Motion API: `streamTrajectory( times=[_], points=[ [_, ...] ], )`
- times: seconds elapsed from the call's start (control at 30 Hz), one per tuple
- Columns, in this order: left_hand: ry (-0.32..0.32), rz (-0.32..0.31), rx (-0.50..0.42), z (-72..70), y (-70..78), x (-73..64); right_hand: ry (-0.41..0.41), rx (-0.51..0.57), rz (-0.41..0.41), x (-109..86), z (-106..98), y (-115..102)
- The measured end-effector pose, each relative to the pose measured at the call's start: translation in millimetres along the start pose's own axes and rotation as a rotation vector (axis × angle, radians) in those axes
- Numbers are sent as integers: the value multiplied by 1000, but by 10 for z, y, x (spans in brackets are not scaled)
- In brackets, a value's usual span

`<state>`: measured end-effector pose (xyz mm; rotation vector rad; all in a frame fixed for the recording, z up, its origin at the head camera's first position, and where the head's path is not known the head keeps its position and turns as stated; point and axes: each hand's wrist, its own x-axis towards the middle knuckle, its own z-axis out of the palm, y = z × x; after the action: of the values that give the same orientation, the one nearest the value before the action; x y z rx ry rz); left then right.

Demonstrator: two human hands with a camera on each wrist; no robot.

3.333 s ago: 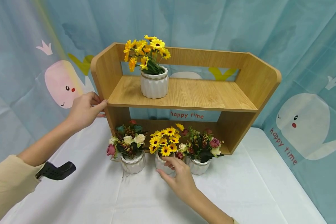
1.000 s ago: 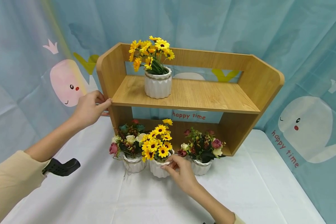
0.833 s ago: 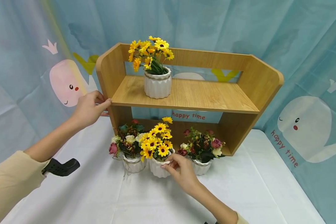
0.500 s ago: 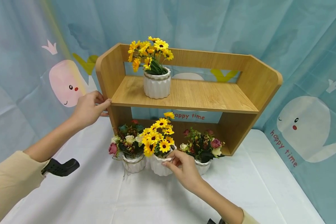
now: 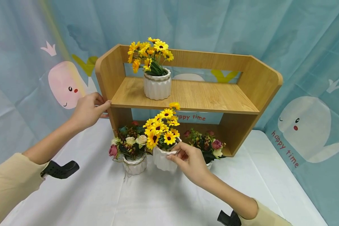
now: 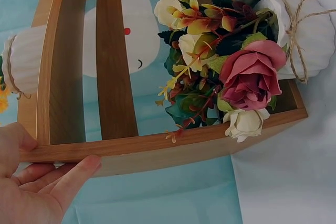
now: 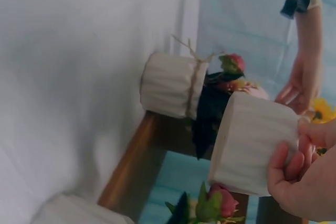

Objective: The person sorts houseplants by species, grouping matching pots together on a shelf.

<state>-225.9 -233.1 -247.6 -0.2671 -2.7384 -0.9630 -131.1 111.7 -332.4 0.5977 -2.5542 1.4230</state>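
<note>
Tabletop (image 5: 147, 201) carries the shelf (image 5: 183, 89). Sunflower pot (image 5: 162, 158) is in front of the lower bay, near the left rose pot (image 5: 134, 165); looks lifted off the tabletop, judging by the shadow. Long axis roughly upright, slight lean. Right hand (image 5: 193, 160) is nearer: thumb and curled fingers pinch the pot's right side near the rim. Left hand (image 5: 88, 110) is well apart, gripping the shelf's left panel. Pot: white, ribbed, scalloped rim. Blooms (image 5: 162, 125): yellow, dark centres.
</note>
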Motion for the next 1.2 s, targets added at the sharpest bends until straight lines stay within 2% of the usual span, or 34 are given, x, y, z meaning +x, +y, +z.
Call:
streamTrajectory(
  times=[0.4,0.73,1.2],
  points=[
    [15,12,3,0,-7,-1,5,-32,-33,80,-267,-103],
    [5,5,9,-4,-3,8,13,-106,-66,128,-544,-256],
    [1,11,2,-4,-11,7,-15,-189,-65,164,-839,-394]
  ],
)
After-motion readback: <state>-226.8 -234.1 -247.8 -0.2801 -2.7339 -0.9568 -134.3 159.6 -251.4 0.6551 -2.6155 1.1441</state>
